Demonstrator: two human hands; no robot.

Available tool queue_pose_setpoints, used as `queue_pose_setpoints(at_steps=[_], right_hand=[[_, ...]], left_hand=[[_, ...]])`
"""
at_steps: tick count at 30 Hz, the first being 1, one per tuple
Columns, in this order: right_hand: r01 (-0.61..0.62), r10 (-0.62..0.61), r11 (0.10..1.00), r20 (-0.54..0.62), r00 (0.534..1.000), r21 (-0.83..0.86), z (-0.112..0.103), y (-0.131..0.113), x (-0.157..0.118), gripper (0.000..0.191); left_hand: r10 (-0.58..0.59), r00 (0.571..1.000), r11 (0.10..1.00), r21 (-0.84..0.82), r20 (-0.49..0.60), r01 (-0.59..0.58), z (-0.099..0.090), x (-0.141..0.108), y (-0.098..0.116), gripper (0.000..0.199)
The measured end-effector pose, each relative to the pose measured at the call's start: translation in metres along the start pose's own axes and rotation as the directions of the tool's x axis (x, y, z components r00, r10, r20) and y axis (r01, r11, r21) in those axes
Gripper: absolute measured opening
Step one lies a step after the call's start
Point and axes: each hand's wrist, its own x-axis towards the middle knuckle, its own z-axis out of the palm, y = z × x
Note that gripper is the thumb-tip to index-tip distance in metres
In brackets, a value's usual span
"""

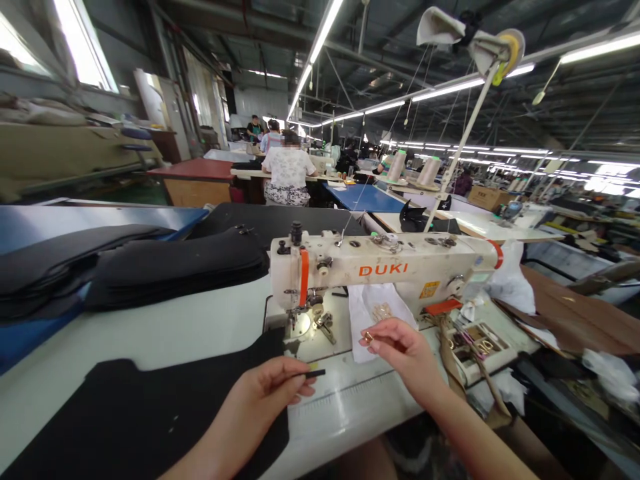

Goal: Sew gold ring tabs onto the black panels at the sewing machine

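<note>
In the head view my left hand point(273, 390) pinches a short black strip point(315, 373) in front of the sewing machine point(350, 267). My right hand point(397, 343), farther right, holds a small gold-coloured metal piece point(369, 337) between thumb and fingertips. Behind that hand a white cloth or bag point(361, 313) lies on the machine bed, with small light pieces point(381, 311) on it. A large black fabric panel point(165, 407) lies flat to the left, partly under my left forearm. The two hands are apart.
Stacked black pieces point(180, 267) lie at the left. A tray point(493, 367) with scissors and small items stands at the right, beside brown material point(580, 310). The thread stand's pole point(463, 143) rises behind the machine. A person point(289, 170) sits farther back, facing away.
</note>
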Motion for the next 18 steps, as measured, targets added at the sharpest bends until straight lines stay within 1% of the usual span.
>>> queue_pose_setpoints(at_steps=[2,4,7,12,18], right_hand=[[-0.115,0.113,0.984,0.021,0.993,0.133,0.007,-0.002,-0.004,0.02],[-0.215,0.213,0.939,0.039,0.976,0.269,0.014,-0.001,-0.007,0.022],[-0.306,0.3,0.858,0.081,0.95,0.413,0.024,-0.001,-0.009,0.022],[-0.393,0.382,0.773,0.128,0.915,0.498,0.033,-0.001,-0.011,0.021],[-0.421,0.402,0.74,0.156,0.902,0.524,0.035,0.002,-0.012,0.021]], left_hand=[[0.02,1.0,1.0,-0.004,0.005,-0.02,0.005,-0.002,0.004,0.031],[0.033,0.999,0.999,-0.005,0.013,-0.033,0.01,-0.003,0.007,0.029],[0.061,0.998,0.998,-0.005,0.022,-0.061,0.014,-0.005,0.009,0.024],[0.074,0.997,0.997,-0.021,-0.003,-0.074,0.015,-0.007,0.013,0.024],[0.066,0.997,0.997,-0.047,-0.036,-0.068,0.017,-0.009,0.021,0.025]])
